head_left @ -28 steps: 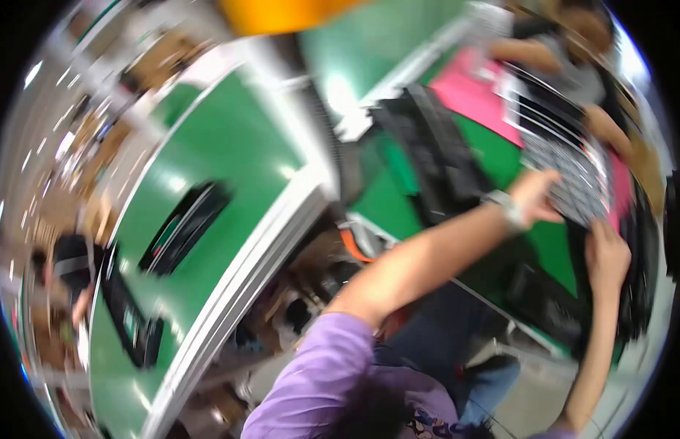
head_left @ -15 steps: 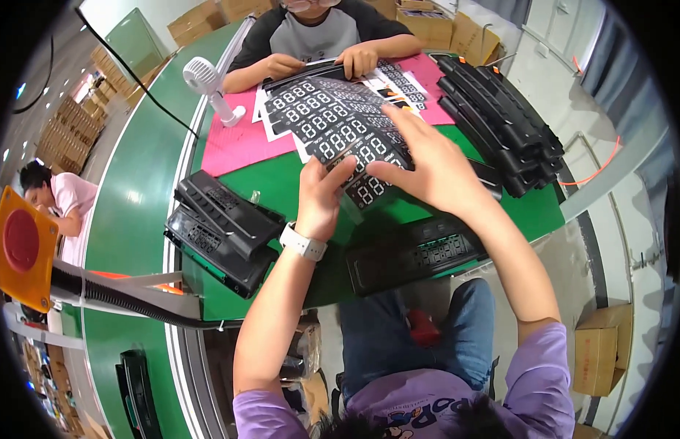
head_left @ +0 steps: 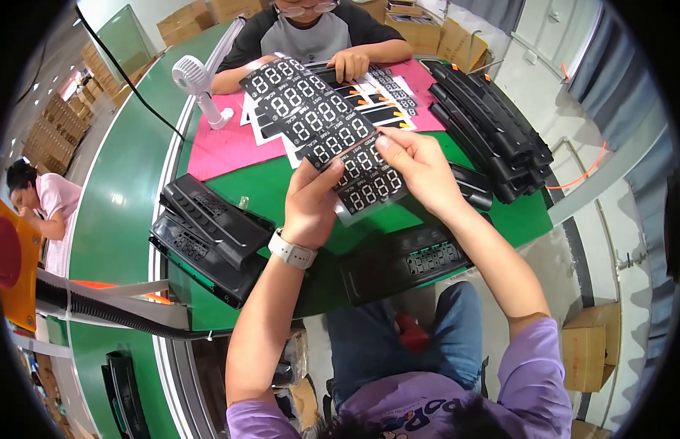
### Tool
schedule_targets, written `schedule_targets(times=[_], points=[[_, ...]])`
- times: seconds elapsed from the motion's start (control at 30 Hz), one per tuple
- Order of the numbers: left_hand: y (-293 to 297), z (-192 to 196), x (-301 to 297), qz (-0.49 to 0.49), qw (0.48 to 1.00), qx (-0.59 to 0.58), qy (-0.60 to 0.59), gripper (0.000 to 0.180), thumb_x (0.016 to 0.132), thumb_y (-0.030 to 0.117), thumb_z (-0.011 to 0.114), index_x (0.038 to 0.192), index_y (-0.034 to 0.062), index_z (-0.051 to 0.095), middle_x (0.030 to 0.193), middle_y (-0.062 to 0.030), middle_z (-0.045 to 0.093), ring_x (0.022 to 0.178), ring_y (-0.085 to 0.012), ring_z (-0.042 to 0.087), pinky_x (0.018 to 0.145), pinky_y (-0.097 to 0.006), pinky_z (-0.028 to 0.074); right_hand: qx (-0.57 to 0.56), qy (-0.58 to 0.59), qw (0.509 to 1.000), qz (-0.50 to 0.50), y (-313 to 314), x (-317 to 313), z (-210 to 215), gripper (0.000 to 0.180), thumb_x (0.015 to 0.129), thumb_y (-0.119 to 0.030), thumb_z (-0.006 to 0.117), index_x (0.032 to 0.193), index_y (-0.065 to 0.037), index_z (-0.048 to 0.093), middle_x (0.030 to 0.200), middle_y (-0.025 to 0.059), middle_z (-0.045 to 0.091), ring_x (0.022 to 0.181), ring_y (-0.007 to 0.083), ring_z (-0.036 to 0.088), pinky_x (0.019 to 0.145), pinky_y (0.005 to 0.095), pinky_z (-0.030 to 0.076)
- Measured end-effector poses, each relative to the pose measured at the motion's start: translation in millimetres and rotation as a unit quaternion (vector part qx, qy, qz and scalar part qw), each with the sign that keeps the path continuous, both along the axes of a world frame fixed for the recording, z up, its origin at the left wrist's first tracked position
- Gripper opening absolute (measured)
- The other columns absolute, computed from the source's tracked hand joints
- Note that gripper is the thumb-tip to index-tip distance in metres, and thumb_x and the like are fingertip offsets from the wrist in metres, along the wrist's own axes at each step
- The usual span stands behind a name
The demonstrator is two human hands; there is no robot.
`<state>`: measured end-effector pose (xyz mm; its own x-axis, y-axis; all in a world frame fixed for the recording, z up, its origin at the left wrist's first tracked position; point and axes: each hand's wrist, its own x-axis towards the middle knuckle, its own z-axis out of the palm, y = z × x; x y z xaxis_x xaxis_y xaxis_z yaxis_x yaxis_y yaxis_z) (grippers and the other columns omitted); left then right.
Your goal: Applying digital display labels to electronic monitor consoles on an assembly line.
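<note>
A black sheet of display stickers [head_left: 327, 121], printed with rows of white segmented digits, is held up slantwise above the green table. My left hand [head_left: 310, 205] grips its lower left edge, thumb on top. At the right edge, my right hand [head_left: 422, 164] pinches it between thumb and fingers. Below the sheet, near the table's front edge, lies a black plastic display housing [head_left: 373, 271] with a digit window. Several similar black housings [head_left: 208, 230] are stacked to the left of my left hand, some with digit windows.
Across the table, a co-worker's hand [head_left: 349, 66] rests by a dark piece on a pink mat [head_left: 230, 152]. More sticker sheets [head_left: 391, 110] lie there. A white handheld fan [head_left: 201, 88] stands at left; a pile of black housings [head_left: 493, 132] lies at right.
My right hand, spread over the sheet before, has come down and now grips its right edge. The sheet is flatter and nearer upright. The whole view has shifted slightly.
</note>
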<state>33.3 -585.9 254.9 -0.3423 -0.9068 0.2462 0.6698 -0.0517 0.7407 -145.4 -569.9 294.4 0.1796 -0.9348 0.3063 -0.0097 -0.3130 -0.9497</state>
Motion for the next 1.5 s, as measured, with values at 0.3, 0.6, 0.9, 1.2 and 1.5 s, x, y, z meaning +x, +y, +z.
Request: schedule_targets(times=[0.3,0.6,0.9,1.2,1.5], points=[[-1.1,3.0,0.4,-0.009,0.999,0.023,0.032,0.035,0.094,0.006,0.054,0.127,-0.0033,0.050,0.120,-0.0121,0.063,0.108,-0.0218,0.061,0.095,-0.038,0.050,-0.013,0.084,0.993,-0.083,-11.5,-13.7,-3.7,0.033,0.098,-0.027,0.058,0.101,0.003,0.071,0.079,0.0040,0.070,0.075,0.0050,0.062,0.066,0.0238,0.048],[-19.6,0.9,20.3,0.038,0.996,0.052,-0.056,0.035,0.092,-0.007,0.048,0.127,-0.0054,0.049,0.122,-0.0145,0.063,0.107,-0.0217,0.063,0.093,-0.036,0.052,-0.158,0.200,0.909,-0.329,-22.6,-56.2,-3.8,0.038,0.084,-0.028,0.074,0.068,0.005,0.063,0.048,0.0066,0.045,0.046,0.0078,0.038,0.046,0.0313,0.034],[-26.5,-6.6,51.0,0.301,0.740,-0.107,-0.592,0.064,0.079,-0.004,0.067,0.134,-0.0053,0.035,0.103,-0.0162,0.066,0.089,-0.0249,0.067,0.078,-0.034,0.054,-0.144,0.148,0.897,-0.390,11.6,-80.6,18.5,0.041,0.089,-0.028,0.071,0.065,0.003,0.059,0.049,-0.0017,0.039,0.052,0.0034,0.032,0.046,0.0271,0.026],[14.1,26.8,-6.0,0.079,0.912,-0.148,-0.375,0.044,0.096,0.040,0.057,0.090,-0.0021,0.070,0.079,-0.0094,0.068,0.068,-0.0173,0.057,0.067,-0.031,0.046,-0.566,0.347,0.695,-0.276,29.5,-45.0,22.1,0.013,0.079,-0.023,0.075,0.079,-0.011,0.070,0.072,0.0000,0.067,0.056,0.0159,0.064,0.047,0.0269,0.049],[23.0,10.4,-6.7,-0.014,0.990,0.038,-0.135,0.023,0.095,0.018,0.056,0.082,0.0003,0.062,0.072,-0.0019,0.056,0.064,-0.0082,0.050,0.061,-0.027,0.042,-0.665,0.403,0.623,-0.085,44.9,-27.8,16.2,0.041,0.066,-0.012,0.070,0.106,-0.004,0.066,0.060,-0.0034,0.046,0.047,0.0102,0.046,0.040,0.0246,0.029]])
